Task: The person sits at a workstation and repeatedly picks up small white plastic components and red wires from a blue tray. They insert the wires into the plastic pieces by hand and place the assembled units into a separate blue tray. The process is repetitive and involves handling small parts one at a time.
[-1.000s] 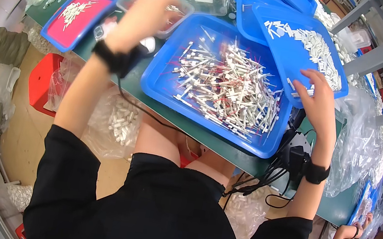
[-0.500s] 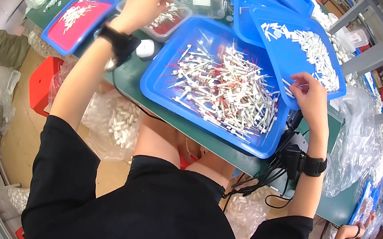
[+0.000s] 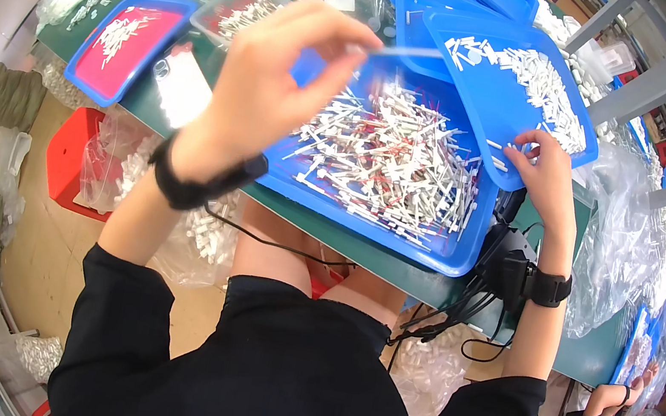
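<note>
A dark green table (image 3: 586, 358) fills the workspace. The hands are apart: the left hand (image 3: 270, 78) pinches a slim, motion-blurred white stick (image 3: 412, 51) above a large rectangular blue plastic tray (image 3: 428, 261) heaped with thin white pieces (image 3: 396, 157). The right hand (image 3: 547, 171) curls at the near corner of an overlapping blue plastic tray (image 3: 487, 102) holding short white cylindrical pieces (image 3: 549, 90); whether it grips one, I cannot tell.

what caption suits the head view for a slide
Left hand holds a thin pale rod over a heaped blue tray; right hand at an overlapping blue tray.
</note>
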The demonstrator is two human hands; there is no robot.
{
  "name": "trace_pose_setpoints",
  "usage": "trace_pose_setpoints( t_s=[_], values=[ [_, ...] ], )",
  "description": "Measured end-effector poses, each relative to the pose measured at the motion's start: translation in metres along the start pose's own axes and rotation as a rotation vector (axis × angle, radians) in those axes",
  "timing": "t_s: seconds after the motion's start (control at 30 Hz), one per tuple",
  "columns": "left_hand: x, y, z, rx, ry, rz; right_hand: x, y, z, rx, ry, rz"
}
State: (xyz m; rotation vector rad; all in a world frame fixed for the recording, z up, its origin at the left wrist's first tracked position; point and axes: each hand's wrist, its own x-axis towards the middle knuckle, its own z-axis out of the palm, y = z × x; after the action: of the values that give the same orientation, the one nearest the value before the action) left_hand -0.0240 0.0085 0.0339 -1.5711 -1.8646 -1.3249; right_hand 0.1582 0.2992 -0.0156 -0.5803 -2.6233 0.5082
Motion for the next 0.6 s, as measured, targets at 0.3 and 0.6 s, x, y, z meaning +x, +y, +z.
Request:
trace_pose_setpoints(
  t_s=[0.3, 0.6],
  values=[
    [-0.021, 0.043, 0.012, -0.295, -0.081, -0.015, 0.001, 0.003, -0.003, -0.141, 0.031, -0.018],
    [-0.026, 0.045, 0.023, -0.363, -0.14, -0.131, 0.003, 0.006, -0.003, -0.125, -0.142, 0.038]
  ],
)
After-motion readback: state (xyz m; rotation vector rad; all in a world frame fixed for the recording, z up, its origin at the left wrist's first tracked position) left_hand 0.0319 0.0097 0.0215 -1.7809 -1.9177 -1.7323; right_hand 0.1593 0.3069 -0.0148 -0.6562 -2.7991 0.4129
